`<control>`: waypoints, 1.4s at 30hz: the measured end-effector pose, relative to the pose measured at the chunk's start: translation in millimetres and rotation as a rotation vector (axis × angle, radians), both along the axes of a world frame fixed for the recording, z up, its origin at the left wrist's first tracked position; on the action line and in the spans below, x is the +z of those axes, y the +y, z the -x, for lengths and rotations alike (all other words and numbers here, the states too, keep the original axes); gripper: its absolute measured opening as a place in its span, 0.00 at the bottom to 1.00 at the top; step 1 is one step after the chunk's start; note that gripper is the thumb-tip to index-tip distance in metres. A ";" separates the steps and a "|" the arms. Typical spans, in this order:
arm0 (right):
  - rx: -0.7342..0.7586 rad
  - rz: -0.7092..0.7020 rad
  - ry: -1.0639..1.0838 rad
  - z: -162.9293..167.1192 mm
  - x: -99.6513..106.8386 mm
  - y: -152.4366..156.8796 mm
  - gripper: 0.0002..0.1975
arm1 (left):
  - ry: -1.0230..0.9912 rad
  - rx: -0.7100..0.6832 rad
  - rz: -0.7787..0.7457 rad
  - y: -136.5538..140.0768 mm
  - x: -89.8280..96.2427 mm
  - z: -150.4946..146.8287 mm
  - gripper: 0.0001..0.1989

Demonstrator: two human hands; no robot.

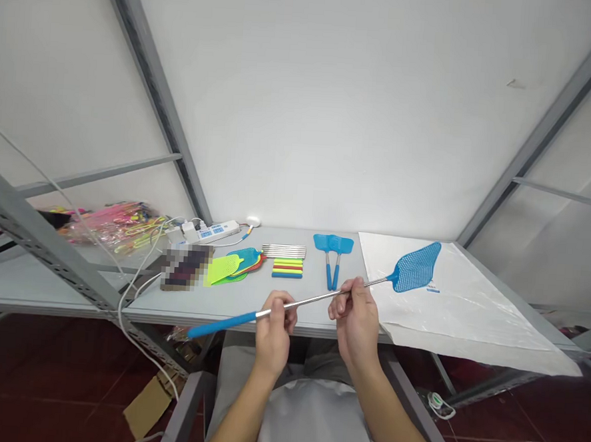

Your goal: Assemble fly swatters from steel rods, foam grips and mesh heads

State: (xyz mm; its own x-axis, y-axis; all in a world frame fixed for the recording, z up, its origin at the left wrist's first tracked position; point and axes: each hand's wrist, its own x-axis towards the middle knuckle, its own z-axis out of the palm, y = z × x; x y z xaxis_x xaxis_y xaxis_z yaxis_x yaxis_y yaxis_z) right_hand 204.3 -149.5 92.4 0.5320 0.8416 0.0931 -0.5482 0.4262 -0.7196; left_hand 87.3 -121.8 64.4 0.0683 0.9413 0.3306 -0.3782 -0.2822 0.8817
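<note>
Blue fly swatter (315, 299), one: over the near edge of the desk (240, 300), we are pinching its metal rod (323, 297) thumb-to-fingers with left hand (274, 333) and right hand (359, 321), ideally keeping both grips aligned.

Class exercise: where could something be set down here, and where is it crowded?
The widest free patch is on the white sheet, right of the held fly swatter. A narrow gap lies between the colored handles and two short blue fly swatters; a strip separates the swatter heads from the table's front edge. It is crowded at left, around the power strip.
</note>
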 end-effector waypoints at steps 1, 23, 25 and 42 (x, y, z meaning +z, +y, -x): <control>0.018 0.004 -0.001 4.2 -2.3 0.1 0.18 | -0.041 0.030 0.028 2.2 1.7 1.5 0.21; -0.156 -0.031 0.086 -64.3 -13.4 5.9 0.13 | -0.373 0.461 0.057 30.3 43.7 60.7 0.21; -0.030 0.005 0.041 -30.8 -19.5 9.8 0.15 | -0.322 0.366 0.138 26.5 33.1 43.4 0.20; 0.123 0.062 -0.111 -37.9 -15.8 -4.7 0.13 | -0.336 0.391 0.166 36.8 32.3 67.5 0.21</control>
